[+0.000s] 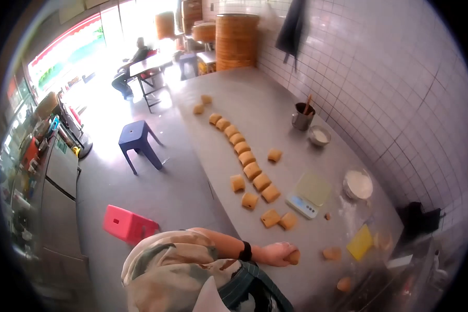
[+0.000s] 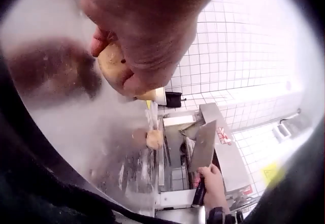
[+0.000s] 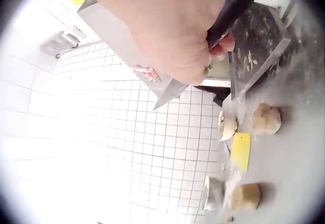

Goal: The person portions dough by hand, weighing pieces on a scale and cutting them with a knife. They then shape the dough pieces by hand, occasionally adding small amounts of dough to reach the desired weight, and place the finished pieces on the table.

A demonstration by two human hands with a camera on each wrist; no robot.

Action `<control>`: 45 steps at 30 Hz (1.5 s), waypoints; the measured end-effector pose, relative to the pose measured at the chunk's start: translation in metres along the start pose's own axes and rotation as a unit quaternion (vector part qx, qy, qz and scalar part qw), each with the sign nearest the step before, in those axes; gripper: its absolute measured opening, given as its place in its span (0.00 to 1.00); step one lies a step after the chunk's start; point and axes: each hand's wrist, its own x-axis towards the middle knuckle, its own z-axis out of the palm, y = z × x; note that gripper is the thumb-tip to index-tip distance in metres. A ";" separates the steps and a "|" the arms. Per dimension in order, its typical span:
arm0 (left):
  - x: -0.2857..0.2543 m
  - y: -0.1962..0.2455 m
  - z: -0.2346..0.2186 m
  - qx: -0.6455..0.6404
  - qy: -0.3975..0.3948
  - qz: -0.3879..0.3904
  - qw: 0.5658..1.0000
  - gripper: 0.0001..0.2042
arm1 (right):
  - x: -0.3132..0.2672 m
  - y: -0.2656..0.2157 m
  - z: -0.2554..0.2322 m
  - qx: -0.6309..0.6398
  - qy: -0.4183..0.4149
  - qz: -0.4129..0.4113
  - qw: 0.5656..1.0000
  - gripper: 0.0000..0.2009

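In the head view my left hand (image 1: pixel 278 254) pinches a tan dough piece (image 1: pixel 295 258) over the steel table. The left wrist view shows that hand (image 2: pixel 144 36) from close by, thumb and fingers around the dough (image 2: pixel 114 66). My right hand (image 3: pixel 167 28) grips a cleaver by its black handle (image 3: pixel 234 6); the broad blade (image 3: pixel 114 36) reaches out past the hand. The left wrist view catches the right hand (image 2: pixel 216 186) too, with the blade (image 2: pixel 204 145) pointing up. I cannot make the right hand out in the head view.
A curved row of dough pieces (image 1: pixel 252 171) runs along the table (image 1: pixel 203 136), with several loose ones beside it. A scale (image 1: pixel 310 194), a flour bowl (image 1: pixel 358 184), a yellow scraper (image 1: pixel 360 242) and a metal pot (image 1: pixel 302 117) stand on the tiled wall's side. Stools are on the floor.
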 end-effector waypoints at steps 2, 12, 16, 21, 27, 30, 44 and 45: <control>-0.003 -0.004 0.008 0.005 0.030 0.019 0.999 0.25 | 0.006 -0.011 0.012 -0.158 0.068 -0.178 0.969 0.23; -0.016 -0.006 0.012 0.131 0.052 0.067 0.988 0.31 | -0.065 -0.086 0.039 -0.228 -0.091 -0.294 0.923 0.20; -0.014 -0.004 0.018 0.151 0.058 0.065 0.985 0.30 | -0.064 -0.024 0.079 -0.090 -0.178 -0.260 0.945 0.19; -0.012 0.004 0.029 0.151 0.054 0.014 0.987 0.28 | -0.073 -0.012 0.076 -0.180 -0.202 -0.288 0.918 0.18; -0.026 0.005 -0.009 0.167 0.021 0.031 0.985 0.30 | -0.107 -0.064 0.077 -0.069 -0.181 -0.176 0.965 0.15; -0.025 -0.001 -0.018 0.092 0.061 0.077 0.991 0.18 | -0.117 -0.089 0.073 -0.036 -0.203 -0.178 0.962 0.12; -0.039 0.001 -0.029 0.061 0.035 0.088 0.994 0.31 | -0.153 -0.086 0.060 -0.077 -0.288 -0.132 0.945 0.15; -0.037 0.009 -0.027 0.070 0.005 0.091 0.993 0.33 | -0.154 -0.083 0.061 -0.076 -0.278 -0.130 0.949 0.15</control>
